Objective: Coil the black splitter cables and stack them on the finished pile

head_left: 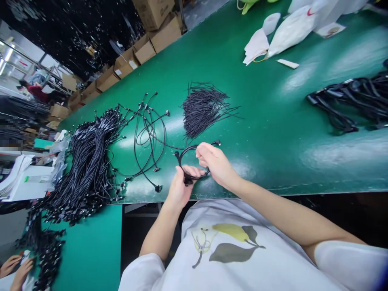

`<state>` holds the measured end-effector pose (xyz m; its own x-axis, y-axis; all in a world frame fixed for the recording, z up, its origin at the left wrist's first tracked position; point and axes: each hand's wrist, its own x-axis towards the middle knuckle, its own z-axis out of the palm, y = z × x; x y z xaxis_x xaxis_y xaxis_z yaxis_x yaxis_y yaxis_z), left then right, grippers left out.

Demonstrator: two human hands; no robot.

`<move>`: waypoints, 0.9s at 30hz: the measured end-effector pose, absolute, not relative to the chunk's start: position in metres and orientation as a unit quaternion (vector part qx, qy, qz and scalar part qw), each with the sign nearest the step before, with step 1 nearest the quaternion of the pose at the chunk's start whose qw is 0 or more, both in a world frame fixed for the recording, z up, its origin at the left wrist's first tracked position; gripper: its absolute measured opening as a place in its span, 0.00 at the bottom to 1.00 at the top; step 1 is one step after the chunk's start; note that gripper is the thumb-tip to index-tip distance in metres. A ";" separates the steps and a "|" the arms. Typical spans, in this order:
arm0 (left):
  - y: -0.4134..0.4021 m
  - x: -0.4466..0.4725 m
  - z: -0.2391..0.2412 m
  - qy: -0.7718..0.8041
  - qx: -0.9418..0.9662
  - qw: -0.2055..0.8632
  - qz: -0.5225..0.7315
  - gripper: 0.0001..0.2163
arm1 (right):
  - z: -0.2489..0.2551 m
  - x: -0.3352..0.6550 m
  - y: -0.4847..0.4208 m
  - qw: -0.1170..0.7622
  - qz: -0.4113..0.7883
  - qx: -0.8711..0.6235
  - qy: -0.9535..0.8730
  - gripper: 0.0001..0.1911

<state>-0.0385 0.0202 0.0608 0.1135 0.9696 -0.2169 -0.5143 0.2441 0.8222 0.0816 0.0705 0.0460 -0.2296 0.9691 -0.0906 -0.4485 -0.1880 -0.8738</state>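
Observation:
Between my hands, close to the table's front edge, a black cable (185, 150) is bent into a round coil with plug ends sticking out. My left hand (181, 188) grips the coil's lower left side, thumb up against it. On the upper right of the loop, my right hand (216, 159) is closed with its fingers curled round the cable; a plug end pokes out just above it. Beyond the hands lies a heap of short black ties (201, 109). Several loose cables (150, 137) with connectors spread to the left of the coil.
A large pile of black cables (93, 149) covers the green table (260, 121) at left. Coiled cable bundles (354, 101) lie at right. A white bag (292, 34) and paper sit at the back. Cardboard boxes (145, 48) line the far edge. Another person's hands (22, 268) show at lower left.

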 end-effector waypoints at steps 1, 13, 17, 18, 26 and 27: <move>0.018 -0.035 0.057 0.392 0.275 0.694 0.537 0.24 | 0.047 0.081 0.068 0.514 0.705 -0.341 -0.350 0.22; 0.006 -0.053 0.069 0.385 0.284 0.745 0.465 0.21 | 0.036 0.109 0.061 0.341 0.794 -0.273 -0.424 0.22; -0.005 -0.045 0.060 0.384 0.260 0.730 0.502 0.13 | 0.040 0.100 0.056 0.435 0.758 -0.318 -0.367 0.21; -0.007 -0.044 0.057 0.392 0.280 0.721 0.498 0.13 | 0.041 0.097 0.054 0.434 0.752 -0.330 -0.370 0.20; -0.012 -0.055 0.034 0.437 0.408 0.705 0.381 0.20 | 0.051 0.101 0.042 0.196 0.801 -0.246 -0.509 0.35; -0.013 -0.056 0.033 0.444 0.418 0.707 0.357 0.20 | 0.052 0.100 0.041 0.194 0.807 -0.243 -0.501 0.36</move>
